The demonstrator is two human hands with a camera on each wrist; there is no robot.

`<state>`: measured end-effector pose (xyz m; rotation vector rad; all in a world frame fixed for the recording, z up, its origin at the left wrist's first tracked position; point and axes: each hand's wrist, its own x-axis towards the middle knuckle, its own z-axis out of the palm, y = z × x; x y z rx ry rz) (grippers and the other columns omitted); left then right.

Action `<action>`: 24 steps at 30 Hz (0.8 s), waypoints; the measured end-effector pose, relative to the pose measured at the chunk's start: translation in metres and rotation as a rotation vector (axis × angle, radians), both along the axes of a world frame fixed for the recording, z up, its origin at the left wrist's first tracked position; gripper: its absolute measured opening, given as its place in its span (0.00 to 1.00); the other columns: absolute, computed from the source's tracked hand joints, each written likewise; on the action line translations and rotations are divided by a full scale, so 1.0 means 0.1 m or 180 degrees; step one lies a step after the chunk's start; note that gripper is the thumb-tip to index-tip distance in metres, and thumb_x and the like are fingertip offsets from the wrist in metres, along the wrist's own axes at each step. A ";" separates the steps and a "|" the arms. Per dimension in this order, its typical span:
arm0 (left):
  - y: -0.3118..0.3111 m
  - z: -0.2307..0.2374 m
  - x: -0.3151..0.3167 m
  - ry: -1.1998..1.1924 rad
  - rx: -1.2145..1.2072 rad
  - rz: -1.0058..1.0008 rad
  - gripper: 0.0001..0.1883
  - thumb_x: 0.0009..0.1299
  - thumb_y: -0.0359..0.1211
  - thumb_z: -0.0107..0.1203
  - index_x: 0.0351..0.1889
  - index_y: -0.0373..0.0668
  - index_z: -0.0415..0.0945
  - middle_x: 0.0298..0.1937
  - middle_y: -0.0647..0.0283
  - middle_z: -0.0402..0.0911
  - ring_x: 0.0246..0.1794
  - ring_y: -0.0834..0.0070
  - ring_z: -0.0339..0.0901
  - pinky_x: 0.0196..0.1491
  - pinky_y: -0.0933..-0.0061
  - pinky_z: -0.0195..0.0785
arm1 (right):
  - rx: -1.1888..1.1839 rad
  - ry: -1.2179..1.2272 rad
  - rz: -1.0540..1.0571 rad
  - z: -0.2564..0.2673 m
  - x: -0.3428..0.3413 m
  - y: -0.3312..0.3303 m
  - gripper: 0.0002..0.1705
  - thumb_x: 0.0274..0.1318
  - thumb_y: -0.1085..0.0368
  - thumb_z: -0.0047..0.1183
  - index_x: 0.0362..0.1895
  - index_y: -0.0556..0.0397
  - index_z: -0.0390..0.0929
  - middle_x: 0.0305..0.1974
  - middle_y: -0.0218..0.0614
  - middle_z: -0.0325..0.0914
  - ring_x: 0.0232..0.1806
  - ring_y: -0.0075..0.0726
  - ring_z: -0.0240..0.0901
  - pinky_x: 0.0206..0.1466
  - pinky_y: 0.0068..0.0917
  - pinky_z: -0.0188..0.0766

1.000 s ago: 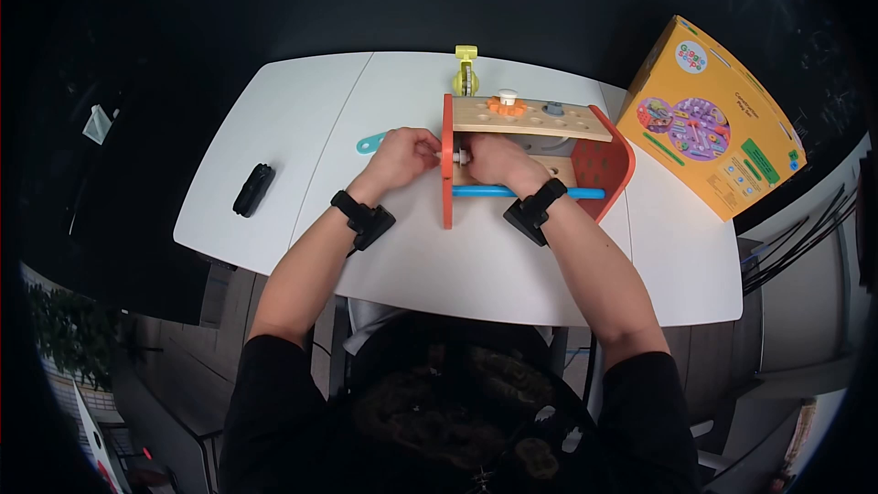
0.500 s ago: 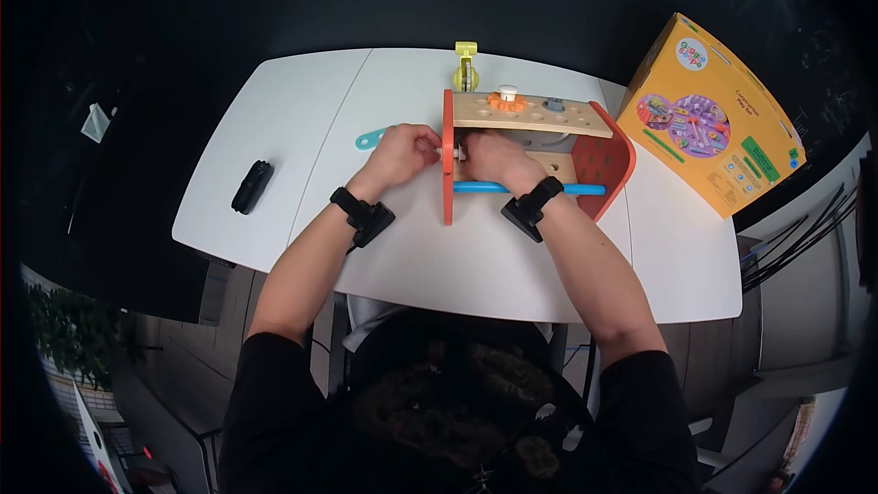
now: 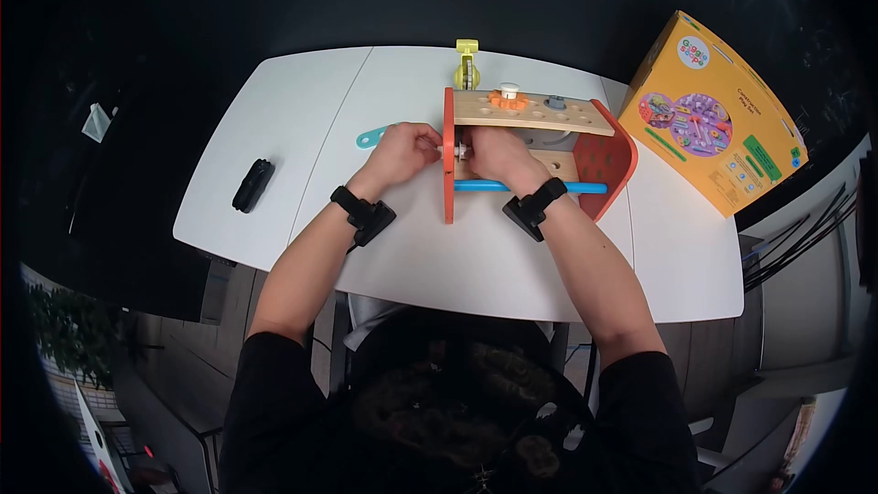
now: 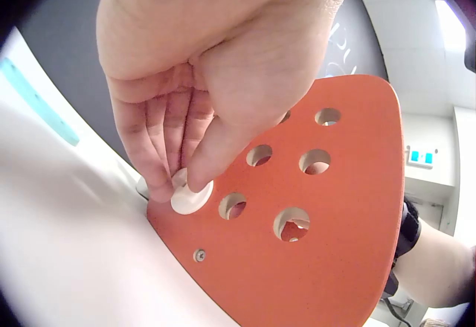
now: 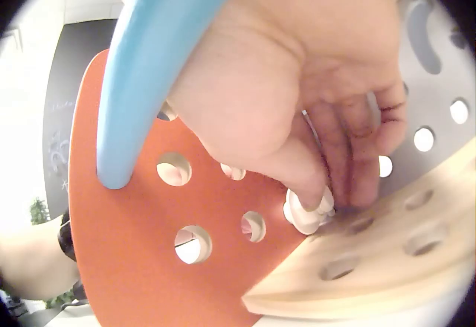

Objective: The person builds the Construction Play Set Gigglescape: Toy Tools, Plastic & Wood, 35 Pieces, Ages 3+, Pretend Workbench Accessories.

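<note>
An orange-red side panel (image 4: pixel 349 193) with round holes forms the left end of a toy workbench. On its outer face my left hand (image 3: pixel 399 155) pinches a white round piece (image 4: pixel 192 196) between thumb and fingers, at a spot low on the panel. Inside the bench, my right hand (image 3: pixel 501 159) grips a white ridged piece (image 5: pixel 305 212) against the panel's inner face, just by the wooden shelf (image 5: pixel 357 267). A blue rod (image 5: pixel 152 66) crosses in front of the right hand. Whether the two white pieces join is hidden by the panel.
On the bench's top board (image 3: pixel 471 110) sit an orange gear (image 3: pixel 508 102) and a grey piece (image 3: pixel 555 102). A yellow-green toy (image 3: pixel 467 71) stands behind, a teal strip (image 3: pixel 369 137) lies left, a black case (image 3: pixel 252 186) farther left. A yellow box (image 3: pixel 709 119) stands at right.
Both hands stay at the side panel, with only a slight shift of the right hand's fingers. The whole head view has moved a little.
</note>
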<state>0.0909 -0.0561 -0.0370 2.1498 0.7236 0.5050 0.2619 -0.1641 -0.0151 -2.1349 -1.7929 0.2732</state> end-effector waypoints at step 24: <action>-0.02 0.02 0.00 0.0036 -0.0026 0.0035 0.09 0.65 0.23 0.62 0.43 0.35 0.84 0.34 0.59 0.89 0.36 0.74 0.85 0.45 0.73 0.77 | -0.0488 -0.0014 -0.0058 0.00 0.01 0.03 0.17 0.56 0.66 0.58 0.50 0.56 0.82 0.50 0.51 0.83 0.53 0.54 0.79 0.56 0.43 0.77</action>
